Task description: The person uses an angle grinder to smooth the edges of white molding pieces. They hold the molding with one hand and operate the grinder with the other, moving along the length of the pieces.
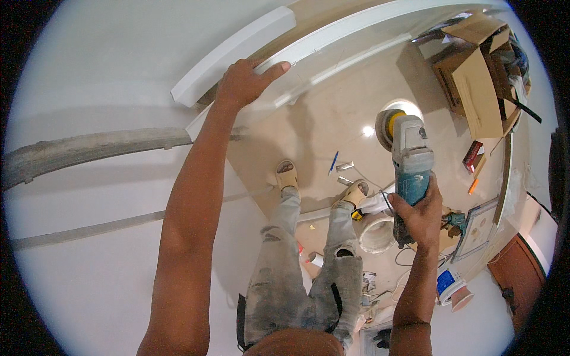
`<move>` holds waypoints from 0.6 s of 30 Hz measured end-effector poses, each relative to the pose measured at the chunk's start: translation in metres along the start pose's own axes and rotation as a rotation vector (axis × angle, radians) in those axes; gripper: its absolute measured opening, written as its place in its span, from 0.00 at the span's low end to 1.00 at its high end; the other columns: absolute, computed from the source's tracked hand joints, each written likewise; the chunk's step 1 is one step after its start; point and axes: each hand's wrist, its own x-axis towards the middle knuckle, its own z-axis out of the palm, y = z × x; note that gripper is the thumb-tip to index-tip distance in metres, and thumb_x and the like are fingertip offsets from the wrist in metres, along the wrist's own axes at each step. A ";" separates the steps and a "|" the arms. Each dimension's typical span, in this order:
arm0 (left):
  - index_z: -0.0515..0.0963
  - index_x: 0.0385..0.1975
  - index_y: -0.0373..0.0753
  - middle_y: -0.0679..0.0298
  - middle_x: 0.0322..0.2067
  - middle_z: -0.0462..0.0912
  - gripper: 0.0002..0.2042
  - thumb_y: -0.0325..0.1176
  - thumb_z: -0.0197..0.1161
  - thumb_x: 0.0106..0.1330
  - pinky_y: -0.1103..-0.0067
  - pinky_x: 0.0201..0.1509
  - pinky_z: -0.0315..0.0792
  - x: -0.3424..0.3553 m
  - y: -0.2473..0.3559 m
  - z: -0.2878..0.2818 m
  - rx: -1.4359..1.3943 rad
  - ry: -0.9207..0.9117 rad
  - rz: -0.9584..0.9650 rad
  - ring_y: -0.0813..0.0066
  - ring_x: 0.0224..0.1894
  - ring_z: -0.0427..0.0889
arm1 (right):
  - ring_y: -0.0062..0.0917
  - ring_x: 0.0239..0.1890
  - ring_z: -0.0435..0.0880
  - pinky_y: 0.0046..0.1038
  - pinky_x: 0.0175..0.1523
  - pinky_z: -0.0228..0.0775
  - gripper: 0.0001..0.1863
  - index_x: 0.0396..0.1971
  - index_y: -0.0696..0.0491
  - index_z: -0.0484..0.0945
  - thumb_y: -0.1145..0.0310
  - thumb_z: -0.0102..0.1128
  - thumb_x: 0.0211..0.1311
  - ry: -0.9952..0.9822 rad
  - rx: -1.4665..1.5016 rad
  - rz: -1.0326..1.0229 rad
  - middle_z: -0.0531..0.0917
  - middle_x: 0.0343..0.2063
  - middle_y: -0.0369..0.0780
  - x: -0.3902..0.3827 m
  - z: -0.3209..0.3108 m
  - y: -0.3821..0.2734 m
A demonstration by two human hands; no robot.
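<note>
Fingers (435, 188) of the right hand (425, 215) clamp a teal grinder (412, 160) (left hand (241, 86), thumb apart, on white trim (332, 34)).

Over there, the left arm (189, 237) stretches out left of the legs (276, 261), left hand (242, 84) thumb-out; right of them, the right hand (425, 215) curls in a grip.

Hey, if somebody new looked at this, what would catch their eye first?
Probably the teal-and-grey angle grinder in the right hand, right of centre. Next, the left hand on a long white strip at upper centre, then the open cardboard box at upper right.
</note>
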 end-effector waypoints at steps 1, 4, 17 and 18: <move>0.85 0.53 0.29 0.41 0.45 0.88 0.50 0.79 0.61 0.56 0.56 0.60 0.77 0.002 0.004 0.001 -0.006 -0.024 -0.040 0.46 0.51 0.88 | 0.37 0.40 0.88 0.37 0.50 0.79 0.33 0.52 0.60 0.75 0.66 0.80 0.46 -0.003 -0.002 -0.003 0.88 0.39 0.50 0.000 0.000 0.000; 0.87 0.51 0.31 0.42 0.42 0.89 0.54 0.85 0.58 0.50 0.54 0.55 0.80 0.008 0.011 0.005 -0.020 -0.057 -0.120 0.45 0.49 0.89 | 0.37 0.41 0.88 0.37 0.51 0.79 0.33 0.52 0.61 0.75 0.65 0.80 0.46 -0.009 -0.020 0.003 0.88 0.39 0.50 -0.004 0.003 0.000; 0.86 0.40 0.24 0.37 0.39 0.88 0.53 0.83 0.58 0.52 0.56 0.55 0.80 0.039 0.032 0.017 0.115 -0.070 -0.058 0.43 0.48 0.88 | 0.39 0.44 0.88 0.39 0.53 0.78 0.34 0.53 0.61 0.75 0.65 0.80 0.46 -0.028 -0.017 0.056 0.87 0.41 0.51 -0.012 0.005 0.002; 0.86 0.40 0.23 0.37 0.39 0.88 0.53 0.83 0.58 0.52 0.57 0.55 0.80 0.041 0.031 0.018 0.106 -0.061 -0.054 0.42 0.48 0.88 | 0.39 0.44 0.88 0.39 0.54 0.78 0.34 0.53 0.61 0.75 0.65 0.80 0.46 -0.028 -0.019 0.056 0.87 0.41 0.51 -0.013 0.004 0.002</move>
